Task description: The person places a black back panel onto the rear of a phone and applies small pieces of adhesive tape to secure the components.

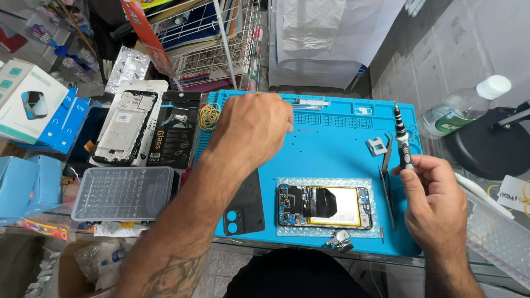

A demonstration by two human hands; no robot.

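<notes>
blue work mat [331, 149] on bench. opened phone [324, 206], back off, lies on bubble wrap [375, 190] near mat's front edge; black rear cover [244, 209] just left of it. left hand [254, 129] reaches over mat's far left part, fingers curled, near coil of yellow bands [210, 116]. right hand [433, 190] grips a precision screwdriver [402, 138], tip up, at mat's right edge. clear compartment box [124, 193] left of mat; plastic bottle [464, 107] far right.
</notes>
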